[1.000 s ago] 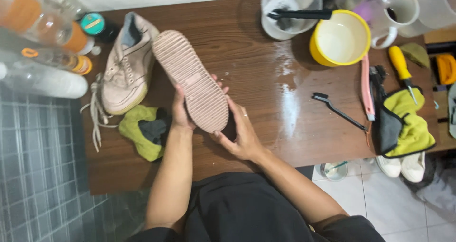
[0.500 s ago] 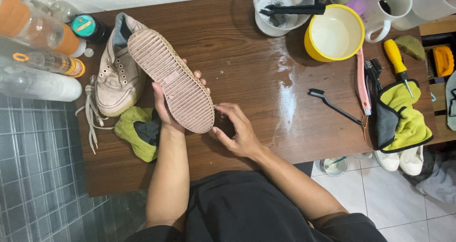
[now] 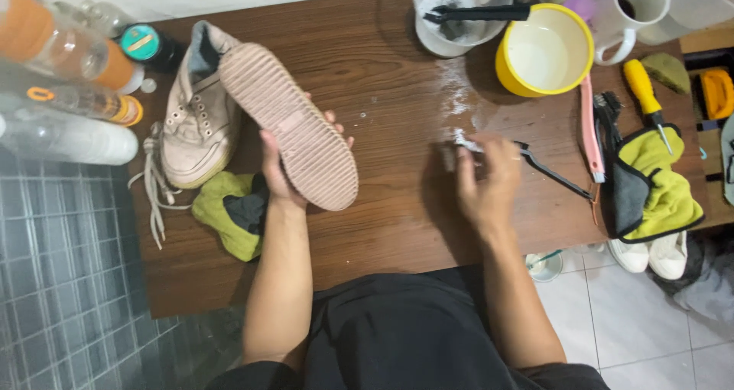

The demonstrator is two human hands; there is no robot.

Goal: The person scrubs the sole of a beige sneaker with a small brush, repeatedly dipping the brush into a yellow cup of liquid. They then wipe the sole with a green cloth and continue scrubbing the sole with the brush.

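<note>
At nine o'clock on our wooden table (image 3: 382,237) lies a white sneaker (image 3: 195,126) with loose laces. Our left hand (image 3: 279,180) holds a second sneaker (image 3: 294,126) sole-up, fingers curled around its far edge. At three o'clock, our right hand (image 3: 485,180) reaches onto the black brush (image 3: 554,172); we cannot tell whether its blurred fingers have gripped it. Beyond, at one o'clock, stands a yellow bowl (image 3: 544,52).

Bright, even overhead light
Glare streaked the wet counter (image 3: 459,107); the right hand (image 3: 485,180) was motion-blurred, and the edges bowed slightly.
</note>
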